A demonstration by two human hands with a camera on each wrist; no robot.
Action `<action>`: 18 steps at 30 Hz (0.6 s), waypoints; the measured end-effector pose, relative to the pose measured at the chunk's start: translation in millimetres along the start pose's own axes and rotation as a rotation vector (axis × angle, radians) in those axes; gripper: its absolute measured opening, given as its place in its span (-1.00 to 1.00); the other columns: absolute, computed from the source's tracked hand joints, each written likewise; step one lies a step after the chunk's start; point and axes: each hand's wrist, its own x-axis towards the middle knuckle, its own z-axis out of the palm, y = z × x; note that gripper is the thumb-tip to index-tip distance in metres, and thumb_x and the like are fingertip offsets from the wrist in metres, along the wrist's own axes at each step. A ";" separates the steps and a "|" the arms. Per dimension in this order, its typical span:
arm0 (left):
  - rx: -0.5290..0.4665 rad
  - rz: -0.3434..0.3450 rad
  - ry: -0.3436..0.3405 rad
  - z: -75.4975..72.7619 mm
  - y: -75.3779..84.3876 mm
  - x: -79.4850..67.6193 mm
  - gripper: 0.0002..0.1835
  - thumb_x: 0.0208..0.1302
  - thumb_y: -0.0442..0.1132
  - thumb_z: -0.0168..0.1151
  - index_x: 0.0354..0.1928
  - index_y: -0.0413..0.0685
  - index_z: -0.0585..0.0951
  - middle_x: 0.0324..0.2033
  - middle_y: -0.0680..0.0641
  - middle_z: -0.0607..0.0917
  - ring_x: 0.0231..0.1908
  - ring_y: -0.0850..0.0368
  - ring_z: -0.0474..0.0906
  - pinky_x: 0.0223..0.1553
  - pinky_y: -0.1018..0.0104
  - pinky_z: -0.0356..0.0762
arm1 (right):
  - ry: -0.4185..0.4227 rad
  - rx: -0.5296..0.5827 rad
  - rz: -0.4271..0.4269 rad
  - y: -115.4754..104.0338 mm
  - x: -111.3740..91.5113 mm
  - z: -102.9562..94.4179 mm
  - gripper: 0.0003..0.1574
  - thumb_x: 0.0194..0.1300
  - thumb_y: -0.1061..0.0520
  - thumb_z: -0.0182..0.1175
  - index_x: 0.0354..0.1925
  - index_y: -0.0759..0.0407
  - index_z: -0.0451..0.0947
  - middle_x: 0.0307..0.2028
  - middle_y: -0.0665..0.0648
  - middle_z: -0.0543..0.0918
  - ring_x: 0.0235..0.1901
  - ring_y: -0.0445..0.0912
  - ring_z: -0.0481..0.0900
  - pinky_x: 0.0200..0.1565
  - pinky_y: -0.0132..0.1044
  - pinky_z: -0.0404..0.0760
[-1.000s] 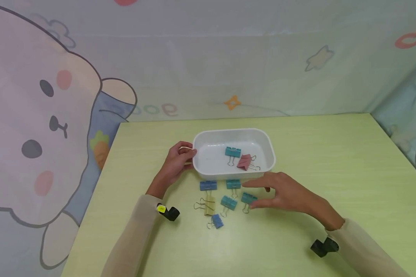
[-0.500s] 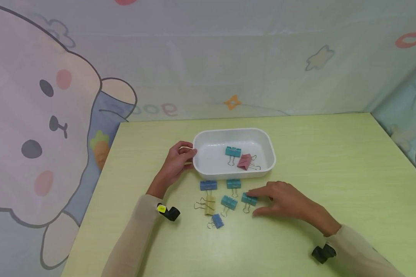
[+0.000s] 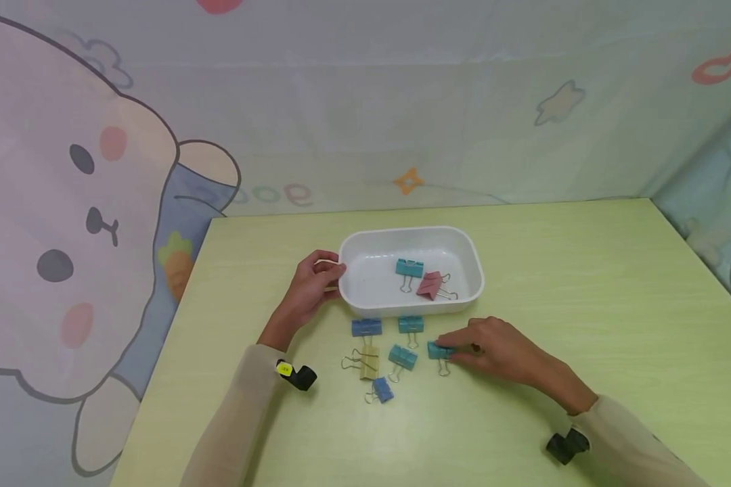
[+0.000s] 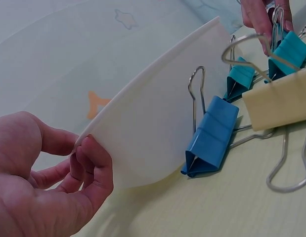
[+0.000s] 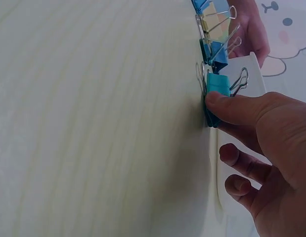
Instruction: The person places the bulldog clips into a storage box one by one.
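Note:
My left hand (image 3: 307,287) pinches the left rim of a white plastic tray (image 3: 365,297), thumb and curled fingers meeting at its edge in the left wrist view. Between thumb and index finger, my right hand (image 3: 499,348) holds a teal binder clip (image 3: 438,350) at the right of the loose clips; the right wrist view shows the thumb on this clip (image 5: 218,84) and the other fingers bent away from it. Inside the tray lie a teal binder clip (image 3: 409,268) and a pink binder clip (image 3: 429,285).
In front of the tray on the light green table (image 3: 585,304) lie a blue clip (image 3: 366,327), a teal clip (image 3: 411,325), another teal clip (image 3: 403,357), a yellow clip (image 3: 369,362) and a small blue clip (image 3: 382,389). A printed curtain (image 3: 341,122) hangs behind the table.
My right hand has drawn back a little toward me, and its thumb and index finger have closed on the rightmost teal binder clip, which has shifted slightly right. The left hand and tray stay put.

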 end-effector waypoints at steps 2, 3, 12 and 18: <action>-0.001 0.000 -0.002 0.0 0.8 -0.5 -0.61 0.54 -0.31 0.19 0.25 -0.33 0.37 -0.05 -0.29 0.54 -0.24 0.04 0.58 -0.27 0.36 0.66 | 0.001 0.002 -0.005 0.0 0.0 -0.4 -0.59 0.31 0.12 0.46 0.13 0.02 0.76 -0.02 -0.14 0.78 -0.38 -0.33 0.45 -0.29 -0.35 0.51; -0.001 0.001 -0.003 0.1 1.0 -0.6 -0.61 0.54 -0.31 0.19 0.25 -0.34 0.37 -0.05 -0.28 0.54 -0.23 0.04 0.58 -0.27 0.36 0.66 | 0.002 0.000 -0.007 0.2 0.1 -0.3 -0.59 0.31 0.12 0.46 0.13 0.03 0.76 0.00 -0.12 0.77 -0.36 -0.34 0.48 -0.26 -0.34 0.54; 0.001 0.007 -0.004 -0.5 -1.2 0.7 -0.63 0.54 -0.30 0.19 0.24 -0.32 0.39 -0.05 -0.28 0.54 -0.24 0.04 0.59 -0.26 0.33 0.66 | 0.017 -0.019 -0.025 -0.3 0.7 -1.4 -0.61 0.32 0.13 0.45 0.12 0.00 0.77 0.05 -0.10 0.76 -0.23 -0.34 0.60 -0.15 -0.26 0.63; 0.005 0.008 -0.003 -0.4 -0.6 -0.3 -0.63 0.54 -0.29 0.19 0.24 -0.31 0.38 -0.04 -0.29 0.54 -0.22 0.01 0.60 -0.26 0.36 0.66 | 0.042 -0.003 -0.058 -4.3 3.2 -11.0 -0.61 0.30 0.16 0.46 0.10 0.01 0.77 0.01 -0.08 0.78 -0.23 -0.30 0.62 -0.27 -0.35 0.60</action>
